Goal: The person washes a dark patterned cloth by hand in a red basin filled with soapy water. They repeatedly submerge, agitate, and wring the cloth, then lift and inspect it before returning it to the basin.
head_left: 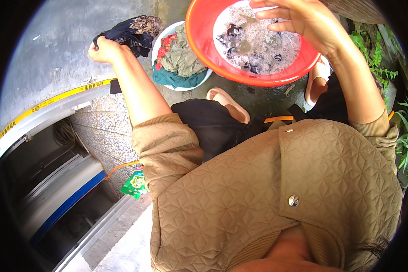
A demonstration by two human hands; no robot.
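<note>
My left hand [103, 50] is closed around the edge of a dark garment [129, 34] with a tan pattern at one end. The garment hangs to the left of a white basin [204, 79]. Inside that basin lie a crumpled grey-green cloth [183, 56], a teal cloth [176, 79] and a red patterned cloth [164, 51]. Above the large red plastic basin [204, 47], my right hand [295, 18] is raised with its fingers apart and nothing in it. Foamy water [255, 51] fills the red basin, and dark fabric shows in patches through the suds.
A yellow-taped sill [64, 97] and an opening run along the left. A small black object [115, 87] sits beside my left forearm. A green packet [135, 183] lies below it. My sandalled feet [229, 103] stand on wet ground near the red basin. Plants [374, 61] grow at right.
</note>
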